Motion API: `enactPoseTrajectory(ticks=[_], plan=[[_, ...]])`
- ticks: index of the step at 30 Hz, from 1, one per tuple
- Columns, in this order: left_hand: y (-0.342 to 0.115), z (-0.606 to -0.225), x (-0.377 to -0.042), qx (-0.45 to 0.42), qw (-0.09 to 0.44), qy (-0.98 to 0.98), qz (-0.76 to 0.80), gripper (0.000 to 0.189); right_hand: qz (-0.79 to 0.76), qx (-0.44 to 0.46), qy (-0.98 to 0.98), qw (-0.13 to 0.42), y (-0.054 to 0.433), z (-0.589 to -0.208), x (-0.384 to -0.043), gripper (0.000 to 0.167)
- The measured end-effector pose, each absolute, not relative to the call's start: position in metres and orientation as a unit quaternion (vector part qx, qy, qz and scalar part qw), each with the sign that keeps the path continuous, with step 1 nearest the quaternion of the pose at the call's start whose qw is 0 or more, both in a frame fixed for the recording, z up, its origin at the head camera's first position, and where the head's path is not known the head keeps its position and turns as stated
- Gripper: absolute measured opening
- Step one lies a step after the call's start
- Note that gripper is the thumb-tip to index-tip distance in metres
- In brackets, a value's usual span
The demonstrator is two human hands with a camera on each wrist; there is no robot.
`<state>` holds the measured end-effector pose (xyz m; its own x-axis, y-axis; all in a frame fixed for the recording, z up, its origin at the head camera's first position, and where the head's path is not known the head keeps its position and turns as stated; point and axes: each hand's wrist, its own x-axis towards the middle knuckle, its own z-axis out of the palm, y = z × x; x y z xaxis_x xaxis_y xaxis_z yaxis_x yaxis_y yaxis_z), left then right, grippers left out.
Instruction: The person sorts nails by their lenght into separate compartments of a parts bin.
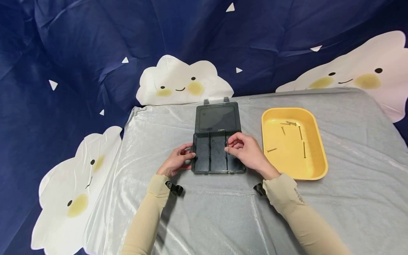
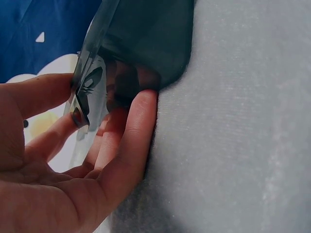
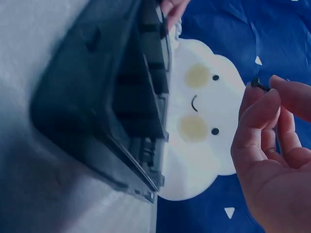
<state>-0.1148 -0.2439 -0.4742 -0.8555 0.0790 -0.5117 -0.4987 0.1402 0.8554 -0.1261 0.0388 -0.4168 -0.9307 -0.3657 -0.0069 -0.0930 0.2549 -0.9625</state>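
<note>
Screw [image 3: 256, 82], one, dark, flat-headed: pinched between the fingertips of the right hand [image 1: 249, 150], a narrow grip, head exposed, shank mostly covered; thread not discernible. Location: at three o'clock of the storage box [image 1: 202, 157], by its right-hand divider; whether above or inside the compartment, cannot tell. Handling, by judgement: light, rigid, hard to damage, smooth enough to roll or twist in a loose pinch; best taken just under the head or at mid-shank, between thumb and forefinger pads. Storage box, one, dark translucent plastic, three long compartments, lid [image 1: 217, 118] folded back toward twelve o'clock. Left hand at nine o'clock [image 1: 176, 160], fingers curled about the side wall. Judged light, with fairly stiff walls and a thinner lid that may flex or crack if forced at the hinge; likely to slide on cloth, so the side wall is the sound hold. Contents: at least two thin screws [image 1: 212, 145] in the middle compartment. Tray [image 1: 283, 168], one, yellow, three o'clock of the box, holding loose screws [image 1: 304, 149], some grouped toward its twelve o'clock end; judged stiff, best lifted by the rim. Ground: grey cloth [image 1: 159, 127], soft, wrinkled.
</note>
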Motion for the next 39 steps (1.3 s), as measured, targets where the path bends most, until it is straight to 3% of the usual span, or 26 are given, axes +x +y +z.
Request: enactPoseTrajectory(ticks=[16,29,39], plan=[[-0.245,-0.475,-0.116,-0.144,0.229,0.721,0.638,0.054,-0.545,-0.148,0.816,0.118,0.022,-0.435,-0.121,0.01],[-0.24,-0.446,-0.111,-0.136,0.253,0.716,0.636,0.059,-0.519,-0.165,0.83,0.121,0.013,-0.445,-0.119,0.013],[-0.245,-0.46,-0.117,-0.142,0.256,0.718,0.632,0.06,-0.489,-0.175,0.847,0.117,0.012,-0.447,-0.119,0.016]])
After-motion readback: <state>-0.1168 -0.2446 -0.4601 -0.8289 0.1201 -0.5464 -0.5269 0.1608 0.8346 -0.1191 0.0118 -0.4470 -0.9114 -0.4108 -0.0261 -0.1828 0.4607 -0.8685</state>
